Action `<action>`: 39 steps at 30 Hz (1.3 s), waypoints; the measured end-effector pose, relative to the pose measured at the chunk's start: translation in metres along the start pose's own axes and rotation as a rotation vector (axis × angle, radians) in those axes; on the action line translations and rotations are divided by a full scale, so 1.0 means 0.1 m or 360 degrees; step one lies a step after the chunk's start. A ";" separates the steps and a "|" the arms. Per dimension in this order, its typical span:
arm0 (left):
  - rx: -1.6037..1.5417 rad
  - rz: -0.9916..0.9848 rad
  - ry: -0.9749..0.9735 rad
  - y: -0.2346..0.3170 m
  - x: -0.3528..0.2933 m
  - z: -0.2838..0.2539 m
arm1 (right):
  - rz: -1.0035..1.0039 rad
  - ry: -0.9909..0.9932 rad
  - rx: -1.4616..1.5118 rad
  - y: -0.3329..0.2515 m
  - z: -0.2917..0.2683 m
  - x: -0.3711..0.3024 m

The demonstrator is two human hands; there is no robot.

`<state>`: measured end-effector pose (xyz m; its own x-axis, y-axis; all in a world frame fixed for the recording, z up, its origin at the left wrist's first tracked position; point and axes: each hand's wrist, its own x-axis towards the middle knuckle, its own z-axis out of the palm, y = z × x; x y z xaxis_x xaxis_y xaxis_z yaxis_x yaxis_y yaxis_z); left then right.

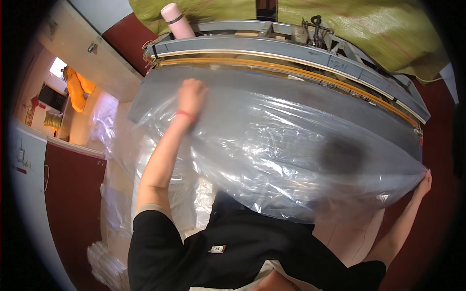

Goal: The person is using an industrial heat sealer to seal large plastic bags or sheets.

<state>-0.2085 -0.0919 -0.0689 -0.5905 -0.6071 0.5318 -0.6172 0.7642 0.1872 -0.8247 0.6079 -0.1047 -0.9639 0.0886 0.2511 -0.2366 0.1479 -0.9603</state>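
A wide sheet of clear plastic film lies over a grey tabletop and drapes over its near edge against my body. Toward the far left of the top, my left hand is closed on the film's far edge, its fingers curled and slightly blurred; a red band circles the wrist. Out at the far right, my right hand pinches the corner of the film, with the plastic drawn into folds toward it. Wrinkles and glare run across the sheet between both hands.
Behind the tabletop stands a long grey metal frame with orange strips along it. A pink roll rests at its left end, and a dark clamp sits on top. More plastic film lies at left, near an open door.
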 end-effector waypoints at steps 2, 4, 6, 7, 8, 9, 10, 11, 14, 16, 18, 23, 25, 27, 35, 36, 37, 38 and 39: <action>-0.0113 -0.0010 0.0116 0.02 0.07 0.11 | 0.0057 0.0071 -0.0061 -0.01 -0.19 0.20; -0.0539 -0.0517 0.0305 0.03 0.16 0.18 | 0.0100 0.0058 0.0175 -0.18 0.04 0.23; -0.1056 -0.0659 0.0698 0.01 0.29 0.32 | 0.0150 0.0026 0.0328 -0.15 0.09 0.60; -0.0652 -0.0656 0.0608 -0.34 0.26 0.18 | -0.0550 0.0077 -0.0920 -0.61 1.08 -0.18; -0.0729 -0.0793 0.0391 -0.72 0.32 0.22 | -0.0483 0.0256 -0.0946 -0.63 1.26 -0.14; -0.1260 -0.0965 0.0473 -0.43 0.46 0.36 | -0.0489 0.0325 -0.1387 -0.64 1.31 -0.14; -0.1266 -0.0992 0.0405 -0.54 0.56 0.45 | -0.0865 0.0419 -0.1689 -0.26 1.28 0.13; -0.1179 -0.0941 0.0416 -1.00 0.46 0.45 | -0.0901 0.0356 -0.1063 -0.30 1.80 -0.18; -0.1191 -0.0880 0.0634 -1.29 0.63 0.65 | -0.0534 0.0264 -0.0387 -0.15 2.11 -0.03; -0.1311 -0.0956 0.0647 -1.29 0.77 0.82 | -0.0503 0.0325 -0.0368 -0.19 2.23 0.01; -0.1364 -0.0918 0.0680 -1.32 0.87 0.94 | -0.0469 0.0362 -0.0324 -0.23 2.30 0.00; -0.1428 -0.0803 0.0791 -1.38 0.96 1.06 | -0.0414 0.0516 -0.0213 -0.24 2.31 0.06; -0.1273 -0.0822 0.0833 -1.61 0.84 0.93 | -0.0310 0.0525 -0.0298 -0.36 2.48 -0.09; -0.1152 -0.0840 0.0854 -1.62 0.80 0.84 | -0.0222 0.0558 -0.0409 -0.32 2.49 -0.04; -0.1564 -0.1176 0.0817 -0.94 0.93 0.70 | -0.0283 0.0659 -0.0351 -0.19 2.18 0.26; -0.1536 -0.1189 0.0851 -1.09 0.89 0.68 | -0.0284 0.0622 -0.0330 -0.26 2.29 0.21; -0.1531 -0.1014 0.0664 -1.30 0.82 0.60 | -0.0203 0.0675 -0.0558 -0.42 2.40 0.12; -0.1514 -0.0844 0.0478 -1.52 0.72 0.47 | -0.0128 0.0721 -0.0785 -0.60 2.49 0.03; -0.1540 -0.0893 0.0396 -1.26 0.74 0.44 | -0.0334 0.0882 -0.0615 -0.94 2.62 -0.27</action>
<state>-0.1976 -0.2424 -0.0899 -0.1724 -0.9378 0.3013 -0.0385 0.3120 0.9493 -0.8086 0.3332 -0.0528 -0.6740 0.4932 0.5500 -0.2513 0.5470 -0.7985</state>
